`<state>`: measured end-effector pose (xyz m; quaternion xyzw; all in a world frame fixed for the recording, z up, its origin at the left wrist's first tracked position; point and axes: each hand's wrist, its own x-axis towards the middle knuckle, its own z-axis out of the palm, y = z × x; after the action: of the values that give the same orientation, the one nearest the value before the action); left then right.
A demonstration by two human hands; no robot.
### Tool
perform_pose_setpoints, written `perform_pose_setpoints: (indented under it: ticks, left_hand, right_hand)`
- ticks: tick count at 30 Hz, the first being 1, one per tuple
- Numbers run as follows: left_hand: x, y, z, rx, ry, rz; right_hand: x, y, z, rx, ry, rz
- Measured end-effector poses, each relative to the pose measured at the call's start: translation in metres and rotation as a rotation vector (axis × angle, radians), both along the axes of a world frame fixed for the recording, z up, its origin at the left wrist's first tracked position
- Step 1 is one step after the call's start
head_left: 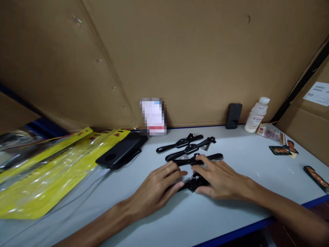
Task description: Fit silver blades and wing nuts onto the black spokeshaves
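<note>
Four-fingered grip details are partly hidden, but the nearest black spokeshave [194, 182] lies low over the table between my hands. My left hand [160, 183] curls over its left handle, with the thumb against the near side. From the right, my right hand [222, 176] reaches over the other handle, thumb and index finger on either side of the tool. Just beyond my fingers lies a second spokeshave [214, 156], partly covered by them. Farther back, another spokeshave [191, 148] and the rearmost spokeshave [171, 147] rest at a slant.
Yellow-backed clear plastic packages [64, 175] and a black power bank-like device [119, 151] with a cable occupy the left. A blurred-out panel [154, 116], a phone [234, 116] and a bottle [257, 115] stand along the cardboard wall. Small dark packets [280, 150] lie right.
</note>
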<state>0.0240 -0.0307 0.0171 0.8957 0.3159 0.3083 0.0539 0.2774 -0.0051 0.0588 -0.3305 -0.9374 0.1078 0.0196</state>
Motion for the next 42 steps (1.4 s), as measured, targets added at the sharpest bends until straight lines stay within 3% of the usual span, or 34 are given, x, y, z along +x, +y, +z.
perform_pose_setpoints:
  ticks: [7,10,13,18,26,34,38,42]
  left_hand:
    - [-0.012,0.017,-0.011,0.073,0.013,0.227]
    - [-0.017,0.025,-0.018,0.042,0.067,0.279]
    - [-0.022,0.030,-0.021,-0.030,0.127,0.288]
    - [-0.027,0.036,-0.012,-0.104,0.136,0.301]
    - [-0.028,0.036,-0.009,-0.220,0.162,0.462]
    - [-0.021,0.034,-0.009,-0.262,0.292,0.510]
    - [-0.019,0.037,-0.007,-0.290,0.329,0.538]
    - [-0.019,0.040,-0.007,-0.298,0.188,0.557]
  right_hand:
    - [0.008,0.015,-0.011,-0.037,0.094,-0.016]
    - [0.013,0.025,-0.011,0.053,0.230,-0.053]
    - [0.022,0.039,-0.007,0.189,0.350,-0.185]
    - [0.033,0.057,-0.008,0.246,0.304,-0.301]
    - [0.013,0.035,-0.016,0.223,0.205,-0.030]
    - [0.019,0.033,-0.007,0.194,0.240,0.062]
    - [0.011,0.022,-0.017,0.090,0.109,0.125]
    - [0.005,0.021,-0.032,0.037,0.095,0.097]
